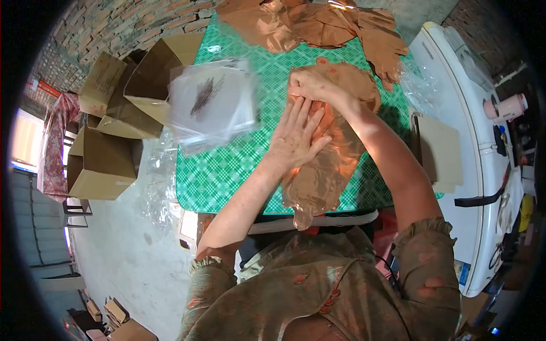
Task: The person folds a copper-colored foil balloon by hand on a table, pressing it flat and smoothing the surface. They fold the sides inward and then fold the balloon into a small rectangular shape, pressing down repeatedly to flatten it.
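A flat copper-coloured foil piece [318, 176] lies on the green checked tabletop, its narrow end hanging over the front edge. My left hand [296, 133] rests palm down on the foil with its fingers spread. Just beyond those fingertips, my right hand [310, 85] has its fingers curled together at the foil's upper left edge; what they hold, if anything, is hidden. A stack of clear plastic bags [219, 105] with dark print sits to the left of my hands.
More copper foil pieces [330, 25] lie at the table's far edge. Open cardboard boxes [105, 162] stand at the left. Clear plastic [421, 88] and a beige board [443, 150] are at the right, beside a white appliance [469, 221].
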A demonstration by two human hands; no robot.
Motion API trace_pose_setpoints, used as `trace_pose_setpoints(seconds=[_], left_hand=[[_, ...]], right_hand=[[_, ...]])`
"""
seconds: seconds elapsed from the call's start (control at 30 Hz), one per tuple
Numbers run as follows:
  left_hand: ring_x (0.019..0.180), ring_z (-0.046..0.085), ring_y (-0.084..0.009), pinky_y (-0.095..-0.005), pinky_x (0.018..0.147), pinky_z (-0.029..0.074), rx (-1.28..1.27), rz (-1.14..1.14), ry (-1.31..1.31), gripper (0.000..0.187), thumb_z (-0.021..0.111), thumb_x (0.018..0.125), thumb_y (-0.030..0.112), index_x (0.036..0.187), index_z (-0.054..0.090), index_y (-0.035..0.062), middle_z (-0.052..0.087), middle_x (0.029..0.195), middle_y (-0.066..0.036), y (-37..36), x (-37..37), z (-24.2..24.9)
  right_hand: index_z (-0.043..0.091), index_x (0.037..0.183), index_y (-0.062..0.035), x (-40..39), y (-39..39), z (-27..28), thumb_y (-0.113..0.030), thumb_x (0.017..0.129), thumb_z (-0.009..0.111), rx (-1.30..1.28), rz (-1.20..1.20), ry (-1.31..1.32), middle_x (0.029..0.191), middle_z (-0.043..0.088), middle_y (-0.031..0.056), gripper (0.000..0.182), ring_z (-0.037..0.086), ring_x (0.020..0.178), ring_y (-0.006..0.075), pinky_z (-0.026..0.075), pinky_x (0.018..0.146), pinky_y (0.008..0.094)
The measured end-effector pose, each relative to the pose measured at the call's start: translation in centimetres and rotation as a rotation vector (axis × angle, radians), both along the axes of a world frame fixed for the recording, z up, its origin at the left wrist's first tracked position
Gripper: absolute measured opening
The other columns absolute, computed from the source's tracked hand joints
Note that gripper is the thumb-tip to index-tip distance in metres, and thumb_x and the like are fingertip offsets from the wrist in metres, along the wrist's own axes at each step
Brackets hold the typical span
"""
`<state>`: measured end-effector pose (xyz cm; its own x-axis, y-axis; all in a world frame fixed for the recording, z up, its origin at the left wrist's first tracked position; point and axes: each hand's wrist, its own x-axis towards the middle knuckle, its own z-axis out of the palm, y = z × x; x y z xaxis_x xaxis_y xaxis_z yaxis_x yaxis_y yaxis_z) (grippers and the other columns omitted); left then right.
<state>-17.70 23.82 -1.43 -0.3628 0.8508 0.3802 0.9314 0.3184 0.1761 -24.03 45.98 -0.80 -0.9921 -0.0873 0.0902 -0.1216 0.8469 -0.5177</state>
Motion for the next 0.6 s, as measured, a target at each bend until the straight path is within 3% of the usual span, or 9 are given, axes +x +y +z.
trace_pose_setpoints(seconds=[0.13, 0.33, 0.53, 0.6], left_hand=[[0.163, 0.023, -0.0394, -0.0532, 0.134, 0.016, -0.001, -0.016, 0.042, 0.078, 0.045, 0.108, 0.063, 0.166, 0.041, 0.0108, 0.031, 0.172, -0.026, -0.2, 0.5, 0.7], [0.162, 0.026, -0.0398, -0.0538, 0.133, 0.019, -0.027, -0.079, -0.132, 0.076, 0.046, 0.109, 0.059, 0.165, 0.04, 0.0084, 0.032, 0.172, -0.024, -0.9, 1.5, 0.6], [0.145, 0.052, -0.0399, -0.0498, 0.122, 0.042, 0.175, -0.137, -0.134, 0.052, 0.065, 0.103, 0.031, 0.147, 0.062, 0.0029, 0.057, 0.154, -0.021, -1.0, -1.0, 4.6], [0.139, 0.057, -0.0392, -0.0482, 0.117, 0.046, 0.02, -0.088, -0.164, 0.044, 0.068, 0.1, 0.022, 0.138, 0.067, 0.0016, 0.062, 0.148, -0.019, -0.7, -2.1, 4.1]], right_hand=[[0.072, 0.108, -0.0016, 0.1, -0.6, 1.5, -0.037, 0.096, 0.073, 0.059, -0.026, -0.093, 0.105, 0.076, 0.0198, 0.037, 0.072, 0.1, 0.0374, 0.055, 0.086, 0.0481], [0.071, 0.114, -0.0042, 0.3, -1.6, 2.9, -0.037, 0.097, 0.075, 0.142, -0.061, -0.18, 0.111, 0.076, 0.0208, 0.037, 0.072, 0.106, 0.0393, 0.056, 0.089, 0.0496], [0.073, 0.112, -0.0041, -0.5, -1.6, 2.4, -0.037, 0.093, 0.076, 0.207, -0.039, -0.17, 0.113, 0.076, 0.0222, 0.039, 0.072, 0.108, 0.0409, 0.057, 0.091, 0.0501], [0.074, 0.111, -0.0037, -0.4, -1.9, 2.8, -0.037, 0.091, 0.075, 0.218, -0.034, -0.176, 0.114, 0.076, 0.0229, 0.039, 0.072, 0.109, 0.0414, 0.057, 0.091, 0.05]])
